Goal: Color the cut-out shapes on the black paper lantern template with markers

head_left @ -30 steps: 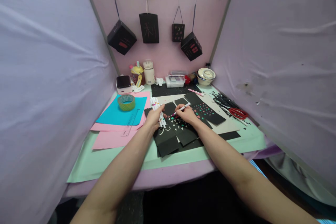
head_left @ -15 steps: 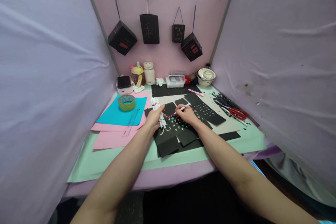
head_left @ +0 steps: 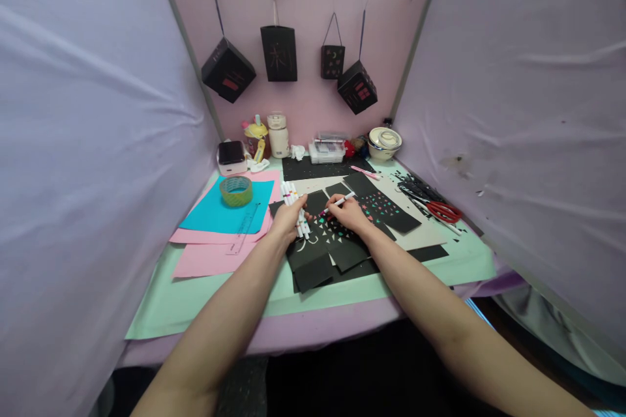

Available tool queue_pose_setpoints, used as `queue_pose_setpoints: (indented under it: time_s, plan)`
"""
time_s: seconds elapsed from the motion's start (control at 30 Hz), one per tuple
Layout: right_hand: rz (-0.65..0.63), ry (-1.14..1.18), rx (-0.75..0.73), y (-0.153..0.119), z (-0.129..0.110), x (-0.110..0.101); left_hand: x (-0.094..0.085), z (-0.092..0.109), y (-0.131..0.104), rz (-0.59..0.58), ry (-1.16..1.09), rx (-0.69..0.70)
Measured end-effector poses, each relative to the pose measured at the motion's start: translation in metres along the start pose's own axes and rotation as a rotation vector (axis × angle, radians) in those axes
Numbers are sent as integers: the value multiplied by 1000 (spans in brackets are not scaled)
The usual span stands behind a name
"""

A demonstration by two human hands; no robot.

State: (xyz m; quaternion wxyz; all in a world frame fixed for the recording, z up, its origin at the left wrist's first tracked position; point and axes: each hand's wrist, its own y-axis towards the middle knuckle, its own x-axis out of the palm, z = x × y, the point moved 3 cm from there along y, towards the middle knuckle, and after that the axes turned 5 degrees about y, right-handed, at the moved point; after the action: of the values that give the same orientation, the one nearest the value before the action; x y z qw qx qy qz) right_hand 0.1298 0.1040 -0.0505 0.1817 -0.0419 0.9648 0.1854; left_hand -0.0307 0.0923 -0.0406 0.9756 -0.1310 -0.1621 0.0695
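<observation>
My left hand [head_left: 289, 216] is closed round several white marker pens [head_left: 289, 191] with coloured bands, held over the left part of the black paper. Pinched in my right hand [head_left: 346, 214] is one white marker [head_left: 348, 196], slanting down to the left with its purplish tip at the sheet. Beneath both hands lies black paper [head_left: 309, 253] with cut-out small shapes, many of them triangles, showing white, green and pink. Another black sheet [head_left: 405, 219] with green and pink shapes spreads out to the right. My right hand hides part of the pattern.
On the left, a roll of tape [head_left: 236, 194] rests on blue paper [head_left: 205, 215], near a clear ruler [head_left: 243, 234]. Red-handled scissors [head_left: 444, 211] lie at the right among black scraps. A bottle [head_left: 278, 138], plastic box [head_left: 327, 152] and bowl [head_left: 384, 144] stand behind. Black paper lanterns [head_left: 278, 55] hang above.
</observation>
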Motion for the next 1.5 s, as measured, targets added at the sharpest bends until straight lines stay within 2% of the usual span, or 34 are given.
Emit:
queue_pose_setpoints:
  time_s: [0.33, 1.5]
  plan:
    - [20, -6, -6, 1, 7, 1, 1, 0, -1, 0, -10, -3]
    - [1, -1, -3, 0, 3, 0, 1, 1, -2, 0, 16, 4]
